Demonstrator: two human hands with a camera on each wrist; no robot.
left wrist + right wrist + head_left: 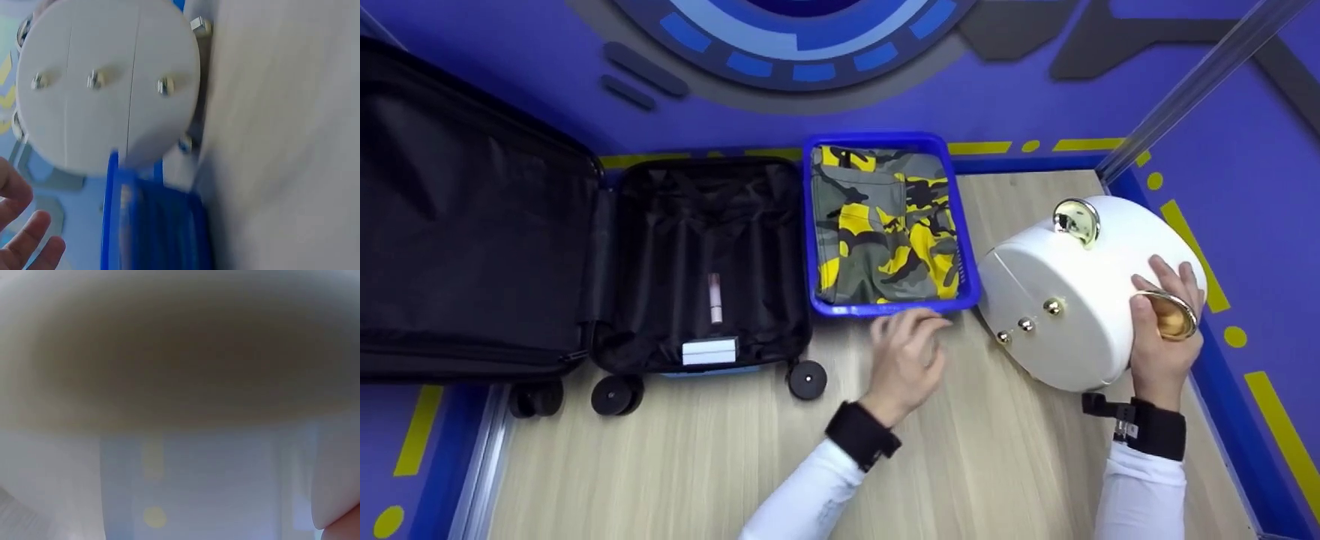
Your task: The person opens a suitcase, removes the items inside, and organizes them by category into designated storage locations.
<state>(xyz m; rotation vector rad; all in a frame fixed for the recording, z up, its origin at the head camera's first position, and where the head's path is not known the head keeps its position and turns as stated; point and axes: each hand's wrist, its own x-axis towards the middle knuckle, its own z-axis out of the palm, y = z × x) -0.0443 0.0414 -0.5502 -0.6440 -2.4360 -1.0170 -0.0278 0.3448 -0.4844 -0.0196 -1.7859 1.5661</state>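
A white oval drawer cabinet with gold knobs and round gold ears lies turned at an angle on the right. My right hand grips it around the nearer gold ear, thumb on one side and fingers spread over the white surface. In the right wrist view a blurred shape hides most of that hand. Just in front of the blue basket hovers my left hand, its fingers loosely bent and holding nothing. The left wrist view shows its fingertips beside the basket. Folded yellow-and-grey camouflage cloth fills the basket.
An open black suitcase lies to the left, with a slim pink tube inside and a small white box at its front edge. Blue and purple walls enclose the wooden table at the back and sides.
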